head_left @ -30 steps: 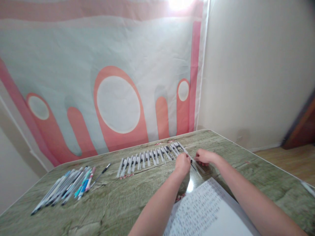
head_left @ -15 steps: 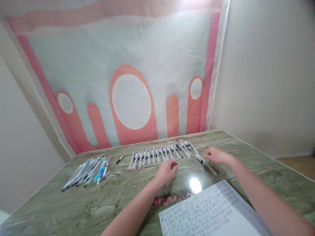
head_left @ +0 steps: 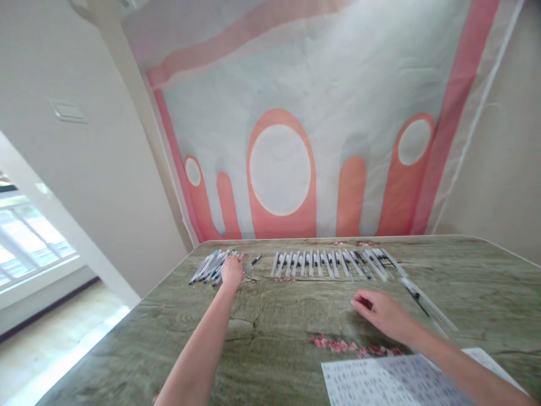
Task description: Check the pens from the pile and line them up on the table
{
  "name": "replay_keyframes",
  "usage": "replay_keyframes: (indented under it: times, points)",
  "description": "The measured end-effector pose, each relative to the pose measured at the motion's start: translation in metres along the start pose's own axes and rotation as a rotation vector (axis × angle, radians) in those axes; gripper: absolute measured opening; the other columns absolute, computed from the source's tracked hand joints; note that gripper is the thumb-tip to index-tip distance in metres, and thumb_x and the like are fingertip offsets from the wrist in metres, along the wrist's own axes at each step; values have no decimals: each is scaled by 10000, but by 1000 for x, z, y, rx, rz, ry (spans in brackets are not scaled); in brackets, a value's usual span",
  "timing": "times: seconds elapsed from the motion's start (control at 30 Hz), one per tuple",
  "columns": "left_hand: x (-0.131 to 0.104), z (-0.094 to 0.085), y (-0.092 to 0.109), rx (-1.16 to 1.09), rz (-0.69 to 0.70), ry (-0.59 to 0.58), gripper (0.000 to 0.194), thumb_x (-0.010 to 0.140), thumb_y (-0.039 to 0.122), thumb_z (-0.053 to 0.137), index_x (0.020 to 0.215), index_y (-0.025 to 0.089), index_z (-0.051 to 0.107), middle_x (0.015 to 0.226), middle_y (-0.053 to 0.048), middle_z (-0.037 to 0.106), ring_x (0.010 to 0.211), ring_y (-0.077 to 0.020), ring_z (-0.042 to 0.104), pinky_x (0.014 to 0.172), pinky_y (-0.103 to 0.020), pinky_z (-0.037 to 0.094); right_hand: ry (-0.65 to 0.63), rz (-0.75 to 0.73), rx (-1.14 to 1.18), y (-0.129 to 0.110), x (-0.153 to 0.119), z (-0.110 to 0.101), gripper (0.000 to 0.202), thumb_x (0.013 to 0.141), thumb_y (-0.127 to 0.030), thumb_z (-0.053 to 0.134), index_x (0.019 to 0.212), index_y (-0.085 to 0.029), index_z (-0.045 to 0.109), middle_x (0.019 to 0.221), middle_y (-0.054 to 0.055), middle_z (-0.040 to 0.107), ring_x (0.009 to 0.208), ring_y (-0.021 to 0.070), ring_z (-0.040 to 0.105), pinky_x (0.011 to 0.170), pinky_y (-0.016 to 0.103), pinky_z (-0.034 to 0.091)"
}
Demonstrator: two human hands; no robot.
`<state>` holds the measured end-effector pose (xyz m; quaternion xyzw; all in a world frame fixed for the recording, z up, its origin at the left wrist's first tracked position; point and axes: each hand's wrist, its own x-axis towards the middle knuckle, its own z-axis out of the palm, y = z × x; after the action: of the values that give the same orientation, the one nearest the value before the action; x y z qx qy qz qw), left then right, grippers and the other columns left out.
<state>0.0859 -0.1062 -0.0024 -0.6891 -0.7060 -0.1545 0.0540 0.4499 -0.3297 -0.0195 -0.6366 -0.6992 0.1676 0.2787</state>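
Observation:
My left hand (head_left: 232,270) reaches over the right side of a pile of pens (head_left: 207,268) at the far left of the table. Its fingertips are hidden among the pens, so I cannot see whether they grip one. A single dark pen (head_left: 254,261) lies just right of that hand. My right hand (head_left: 378,311) hovers over the table's middle right, fingers curled in against the thumb; what they hold, if anything, is hidden. Beyond it stretches a row of clear pen caps or cases with dark parts (head_left: 323,264). Longer clear strips with a dark rod (head_left: 422,304) lie to its right.
A sheet of paper with writing (head_left: 363,378) lies at the near right, partly under my right forearm. The wood-patterned tabletop (head_left: 270,338) bears printed pink blossoms. A printed cloth (head_left: 329,192) hangs behind the table. A window (head_left: 34,237) is at the left.
The view has swung left. My left hand has moved from in front of the row to the pen pile. My right hand has drawn left and nearer, away from the clear strips.

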Motion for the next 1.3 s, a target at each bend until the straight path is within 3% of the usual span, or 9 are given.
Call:
replay_keyframes:
  times: [0.13, 0.23, 0.37, 0.63, 0.77, 0.83, 1.03, 1.13, 1.3]
  points:
    - [1, 8, -15, 20, -61, 40, 280, 795, 344, 399, 843, 132, 577, 929, -124, 565, 871, -205, 533, 750, -287, 387, 34, -14, 10, 1, -5, 24, 280, 790, -392, 378, 696, -207, 566, 682, 26, 610, 637, 161, 531, 615, 255, 380]
    - [-2, 12, -12, 14, 19, 60, 292, 803, 359, 380, 832, 140, 571, 911, -111, 569, 867, -197, 531, 766, -286, 379, 50, -15, 14, 5, -6, 29, 282, 795, -400, 374, 704, -213, 563, 688, 23, 608, 637, 159, 533, 625, 257, 385]
    - [-6, 16, 4, -39, 163, 19, 287, 785, 365, 416, 907, 139, 545, 954, -106, 564, 902, -187, 521, 804, -279, 360, 65, -20, 7, 6, -6, 28, 278, 798, -397, 376, 714, -213, 567, 686, 18, 605, 637, 154, 531, 623, 255, 386]
    - [-12, 12, 30, -109, 139, -50, 196, 785, 218, 415, 887, 125, 554, 1072, -137, 520, 1083, -210, 434, 856, -288, 332, 72, -24, 27, 6, -6, 28, 282, 795, -400, 379, 716, -211, 573, 685, 16, 603, 642, 155, 532, 631, 258, 390]
    - [-33, -4, 70, -387, 228, -1, 221, 803, 230, 374, 948, 132, 509, 981, -106, 545, 961, -185, 496, 809, -292, 367, 93, -8, 76, 4, -5, 26, 299, 789, -423, 396, 706, -197, 573, 670, 15, 595, 639, 149, 527, 636, 253, 391]
    - [-56, -9, 100, -621, 289, -147, 206, 799, 247, 376, 939, 143, 485, 919, -73, 564, 810, -146, 536, 726, -268, 400, 115, 9, 150, 2, -4, 23, 329, 790, -452, 389, 713, -186, 568, 664, 17, 587, 639, 144, 523, 628, 245, 395]
    - [-147, -3, 189, -1107, 380, -832, 196, 763, 302, 413, 880, 149, 446, 733, -5, 562, 542, -64, 475, 502, -186, 361, 321, 183, 511, -1, -1, 7, 452, 801, -552, 274, 935, -175, 485, 778, 39, 580, 544, 119, 500, 493, 215, 403]
    - [-172, 3, 216, -1170, 341, -914, 170, 756, 284, 415, 854, 145, 432, 691, 4, 545, 517, -57, 463, 482, -182, 349, 415, 258, 492, 4, 1, 2, 464, 780, -587, 278, 860, -176, 480, 732, 51, 574, 550, 134, 502, 498, 225, 413]
    - [-184, 2, 239, -1242, 263, -917, 137, 735, 253, 448, 823, 150, 426, 659, 16, 537, 519, -62, 465, 484, -183, 347, 525, 379, 647, 19, 8, 4, 455, 748, -594, 343, 872, -176, 470, 671, 34, 549, 490, 119, 474, 418, 214, 378]
